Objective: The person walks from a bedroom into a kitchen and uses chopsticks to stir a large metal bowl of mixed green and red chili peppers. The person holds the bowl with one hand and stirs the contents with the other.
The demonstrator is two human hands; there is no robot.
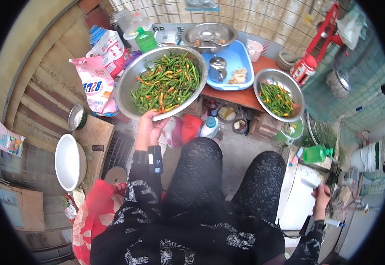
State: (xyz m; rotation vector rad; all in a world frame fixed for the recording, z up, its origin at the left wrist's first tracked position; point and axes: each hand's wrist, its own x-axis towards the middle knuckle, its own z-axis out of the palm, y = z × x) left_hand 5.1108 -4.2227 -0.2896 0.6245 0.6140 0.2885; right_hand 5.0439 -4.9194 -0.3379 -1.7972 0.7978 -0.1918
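My left hand grips the near rim of a large metal basin, which is tilted and full of green, red and orange chili peppers. On the right, my right hand holds a knife by its handle; the short metal blade lies over a white board. A smaller metal bowl with more chili peppers rests at the right end of a reddish-brown board.
A blue plastic basin holds a metal pot. Behind it is a metal bowl. Detergent bags stand at left, near a white basin. Bottles stand on the floor. A green bottle lies beyond the white board.
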